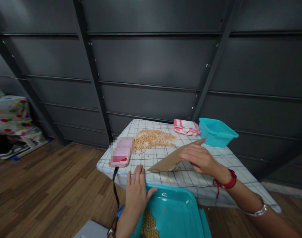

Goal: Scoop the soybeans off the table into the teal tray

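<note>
My right hand grips a bent piece of brown cardboard, held tilted with its lower edge at the tablecloth. My left hand has its fingers stretched out over the table's front edge, with the thumb at the rim of a teal plastic tray. Many small yellow beans or kernels, with white grains among them, lie spread on the checked tablecloth beyond my hands. More yellowish kernels show in the lower left of the tray, partly behind my left hand.
A pink phone-like item, partly blurred, lies at the table's left with a black strap below. At the back right are a folded pink-striped towel and a teal basin. A dark panelled wall stands behind the table.
</note>
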